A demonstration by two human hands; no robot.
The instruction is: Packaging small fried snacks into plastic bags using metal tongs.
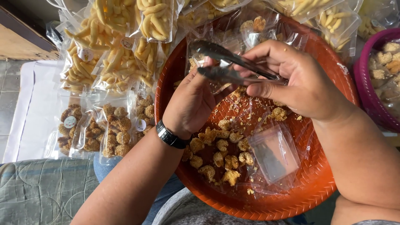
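Over the orange woven tray [333,62], metal tongs [233,66] lie nearly level, tips pointing left. Right hand [300,81] arches palm-down, fingers closed around their handle end. Left hand [189,102] rises wrist-up, fingers pinching what seems a clear bag [200,50] near the tips.

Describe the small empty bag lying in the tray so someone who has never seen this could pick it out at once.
Start at the round orange woven tray on the lap. Inside it, right of the loose pile of brown crumbed snacks and below the right hand holding metal tongs, lies a small clear bag. Unlike the filled bags left of the tray, it is flat and empty.
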